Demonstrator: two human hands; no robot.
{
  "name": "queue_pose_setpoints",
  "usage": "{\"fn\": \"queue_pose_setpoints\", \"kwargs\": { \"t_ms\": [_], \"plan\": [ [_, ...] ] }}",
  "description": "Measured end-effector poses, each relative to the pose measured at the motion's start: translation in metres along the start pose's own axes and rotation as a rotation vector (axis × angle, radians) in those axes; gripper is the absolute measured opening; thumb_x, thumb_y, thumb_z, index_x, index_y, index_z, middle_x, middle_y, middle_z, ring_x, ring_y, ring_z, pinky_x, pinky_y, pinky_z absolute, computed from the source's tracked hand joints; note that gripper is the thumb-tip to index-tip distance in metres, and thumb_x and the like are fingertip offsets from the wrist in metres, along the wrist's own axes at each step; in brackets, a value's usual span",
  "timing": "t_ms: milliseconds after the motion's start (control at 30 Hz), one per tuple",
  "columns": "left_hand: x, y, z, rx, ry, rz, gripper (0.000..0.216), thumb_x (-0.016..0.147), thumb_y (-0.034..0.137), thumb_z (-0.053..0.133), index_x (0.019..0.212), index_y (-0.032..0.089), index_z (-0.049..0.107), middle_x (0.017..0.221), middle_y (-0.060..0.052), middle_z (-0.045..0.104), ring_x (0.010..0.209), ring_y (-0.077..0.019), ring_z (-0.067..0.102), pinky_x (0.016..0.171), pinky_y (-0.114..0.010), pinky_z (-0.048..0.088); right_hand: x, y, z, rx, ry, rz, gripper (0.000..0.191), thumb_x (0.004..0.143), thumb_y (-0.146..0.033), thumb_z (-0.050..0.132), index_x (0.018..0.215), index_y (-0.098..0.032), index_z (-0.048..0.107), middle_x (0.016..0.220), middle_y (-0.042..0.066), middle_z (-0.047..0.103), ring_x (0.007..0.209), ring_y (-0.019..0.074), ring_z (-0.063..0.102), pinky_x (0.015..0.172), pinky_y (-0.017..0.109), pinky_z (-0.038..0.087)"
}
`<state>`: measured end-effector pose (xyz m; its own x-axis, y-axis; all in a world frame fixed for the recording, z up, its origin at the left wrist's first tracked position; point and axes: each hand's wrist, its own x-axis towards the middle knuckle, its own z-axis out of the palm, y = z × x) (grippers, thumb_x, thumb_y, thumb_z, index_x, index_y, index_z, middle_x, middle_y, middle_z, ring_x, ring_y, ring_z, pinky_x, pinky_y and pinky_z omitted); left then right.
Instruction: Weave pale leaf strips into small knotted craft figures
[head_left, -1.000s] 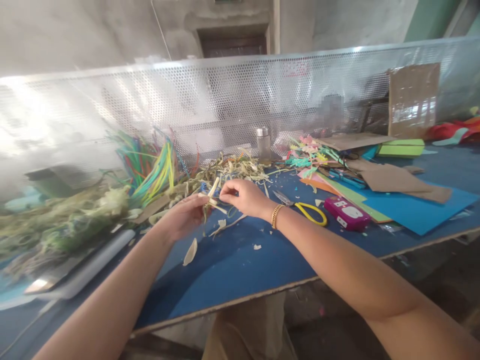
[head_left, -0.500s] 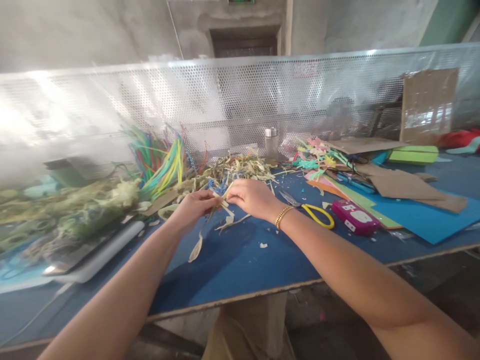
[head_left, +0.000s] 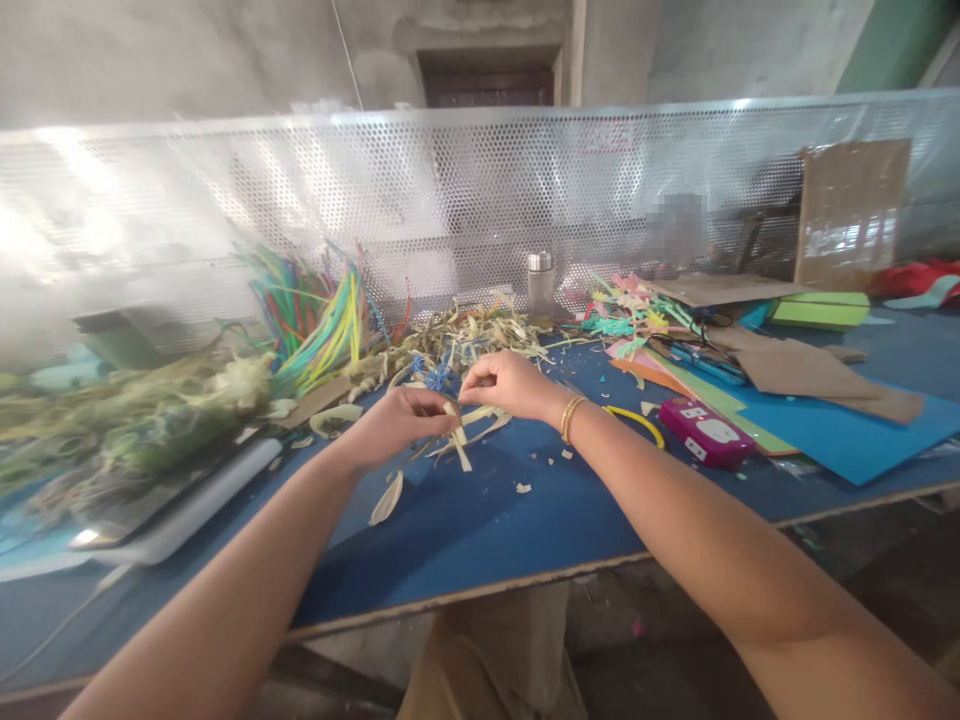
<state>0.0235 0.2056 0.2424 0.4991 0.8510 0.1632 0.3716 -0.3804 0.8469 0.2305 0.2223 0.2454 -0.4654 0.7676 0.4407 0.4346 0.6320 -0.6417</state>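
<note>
My left hand (head_left: 394, 425) and my right hand (head_left: 510, 385) meet over the blue table (head_left: 480, 530), both pinched on pale dried leaf strips (head_left: 459, 440) held between them. The strip ends hang down just above the table top. My right wrist wears a gold bracelet (head_left: 571, 417). A heap of the same pale strips (head_left: 469, 340) lies right behind my hands. A loose leaf piece (head_left: 386, 498) lies on the table below my left hand.
Yellow-handled scissors (head_left: 637, 420) and a pink box (head_left: 705, 432) lie right of my right hand. Coloured paper sheets (head_left: 840, 425), cardboard (head_left: 795, 365) and paper scraps sit at right. Coloured strips (head_left: 322, 320) and green fibre (head_left: 135, 420) lie left. A small jar (head_left: 540, 283) stands before the perforated metal screen (head_left: 480, 200).
Both hands stayed together on the strips and shifted slightly toward me; the fingers reworked the strips, whose ends now hang lower. The view tilted a little.
</note>
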Motion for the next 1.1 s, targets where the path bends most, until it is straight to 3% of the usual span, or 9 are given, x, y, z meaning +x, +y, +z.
{"fn": "queue_pose_setpoints", "kwargs": {
  "t_ms": [133,233,333,467,533,633,833,933,1100],
  "plan": [
    [0.000,0.001,0.000,-0.164,0.039,0.032,0.018,0.066,0.035,0.078,0.069,0.017,0.073,0.062,-0.002,0.063,0.053,-0.0103,0.047,0.051,-0.023,0.035,-0.001,0.015,0.001,0.385,-0.126,0.212,0.022,0.072,-0.036,0.073,0.079,-0.015,0.070,0.065,-0.002,0.061,0.057,0.0077,0.045,0.056,0.023,0.035],
    [0.003,-0.002,0.001,-0.306,0.146,0.050,0.018,0.066,0.033,0.078,0.065,0.017,0.069,0.064,-0.002,0.062,0.056,-0.0104,0.050,0.054,-0.023,0.038,-0.002,0.014,0.009,0.460,-0.070,0.290,0.024,0.073,-0.038,0.072,0.081,-0.015,0.069,0.061,-0.003,0.057,0.051,0.0060,0.039,0.051,0.022,0.031],
    [0.007,-0.006,-0.001,-0.326,0.329,0.025,0.022,0.065,0.035,0.078,0.065,0.017,0.064,0.057,0.002,0.057,0.048,-0.0074,0.043,0.048,-0.022,0.033,-0.002,0.006,0.018,0.355,0.034,0.187,0.015,0.076,-0.031,0.069,0.077,-0.015,0.068,0.068,-0.001,0.061,0.057,0.0073,0.046,0.058,0.023,0.036],
    [0.009,-0.012,-0.005,-0.044,0.503,0.008,0.025,0.064,0.035,0.076,0.062,0.017,0.060,0.052,0.004,0.053,0.045,-0.0073,0.039,0.046,-0.021,0.029,-0.003,-0.008,0.023,0.011,0.127,0.013,0.013,0.081,-0.026,0.065,0.074,-0.016,0.068,0.066,-0.002,0.057,0.059,0.0085,0.044,0.061,0.026,0.034],
    [0.008,-0.012,-0.006,0.148,0.493,0.035,0.023,0.064,0.034,0.074,0.060,0.017,0.060,0.053,0.003,0.055,0.047,-0.0084,0.042,0.046,-0.021,0.030,-0.004,-0.012,0.023,-0.091,0.152,-0.046,0.014,0.083,-0.026,0.063,0.075,-0.016,0.068,0.069,-0.001,0.057,0.063,0.0092,0.045,0.063,0.026,0.033],
    [0.006,-0.009,-0.003,0.295,0.355,0.110,0.017,0.066,0.032,0.072,0.061,0.017,0.065,0.056,0.001,0.059,0.051,-0.0106,0.047,0.049,-0.022,0.033,-0.002,-0.011,0.020,-0.132,0.148,-0.081,0.013,0.084,-0.025,0.063,0.075,-0.017,0.068,0.072,-0.001,0.056,0.067,0.0096,0.046,0.065,0.026,0.034],
    [0.002,0.000,0.001,0.083,0.100,0.168,0.016,0.070,0.033,0.072,0.072,0.017,0.074,0.067,-0.003,0.065,0.057,-0.0127,0.052,0.055,-0.024,0.038,0.000,0.004,0.008,0.101,0.084,0.053,0.019,0.076,-0.035,0.071,0.074,-0.016,0.070,0.066,-0.002,0.057,0.061,0.0089,0.046,0.060,0.025,0.034],
    [0.001,-0.001,0.002,-0.075,0.108,0.114,0.019,0.069,0.035,0.075,0.073,0.016,0.073,0.065,-0.002,0.063,0.054,-0.0110,0.047,0.052,-0.024,0.034,0.000,0.009,0.009,0.411,-0.008,0.228,0.022,0.072,-0.036,0.074,0.074,-0.015,0.068,0.060,-0.004,0.056,0.053,0.0065,0.041,0.053,0.022,0.031],
    [0.006,-0.008,0.006,-0.346,0.252,0.109,0.017,0.067,0.032,0.077,0.069,0.017,0.069,0.061,0.002,0.056,0.052,-0.0076,0.042,0.051,-0.022,0.032,0.001,0.009,0.021,0.794,0.020,0.442,0.012,0.074,-0.026,0.071,0.079,-0.017,0.065,0.049,-0.010,0.038,0.041,0.0037,0.021,0.040,0.020,0.015]
  ]
}}
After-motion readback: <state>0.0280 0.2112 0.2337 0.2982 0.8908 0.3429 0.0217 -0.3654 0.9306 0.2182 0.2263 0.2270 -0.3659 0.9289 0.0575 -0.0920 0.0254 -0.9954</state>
